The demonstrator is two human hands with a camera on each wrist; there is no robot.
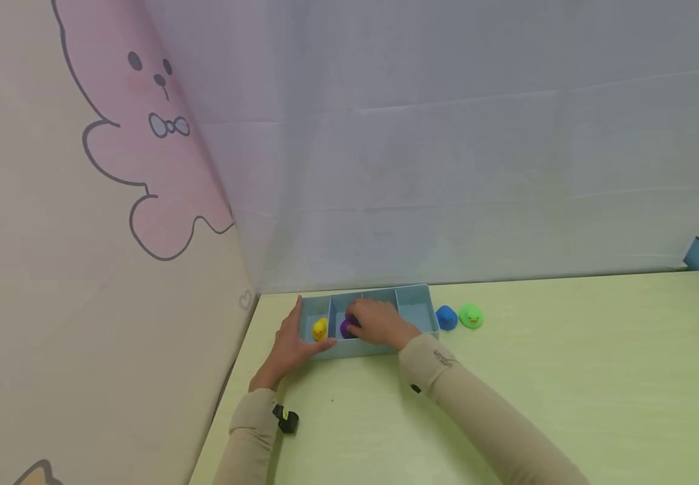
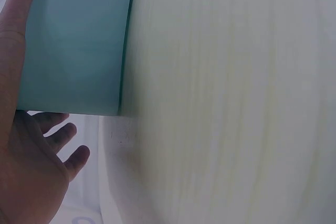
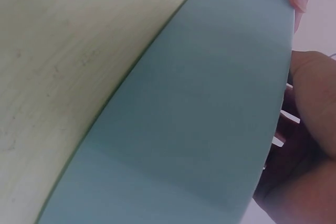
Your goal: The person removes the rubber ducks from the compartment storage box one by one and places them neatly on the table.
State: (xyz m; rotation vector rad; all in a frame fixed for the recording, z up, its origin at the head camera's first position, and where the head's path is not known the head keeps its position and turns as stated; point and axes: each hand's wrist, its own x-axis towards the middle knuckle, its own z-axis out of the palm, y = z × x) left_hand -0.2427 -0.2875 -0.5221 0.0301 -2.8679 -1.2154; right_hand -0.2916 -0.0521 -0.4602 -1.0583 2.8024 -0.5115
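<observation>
A light-blue box (image 1: 412,306) with several compartments stands near the back of the table. My left hand (image 1: 290,347) holds its left front corner, thumb along the front wall and fingers along the left end. In the left wrist view those fingers (image 2: 77,161) show beyond the box's end wall. A yellow rubber duck (image 1: 319,329) sits in the leftmost compartment. My right hand (image 1: 378,322) reaches over the front wall and grips a purple rubber duck (image 1: 346,329) in the second compartment. The hand hides part of that duck and of the third compartment.
A blue rubber duck (image 1: 447,318) and a green rubber duck (image 1: 472,316) stand on the table just right of the box. A pale curtain (image 1: 446,168) hangs behind the table. A wall with a bear drawing (image 1: 161,155) rises along the left edge.
</observation>
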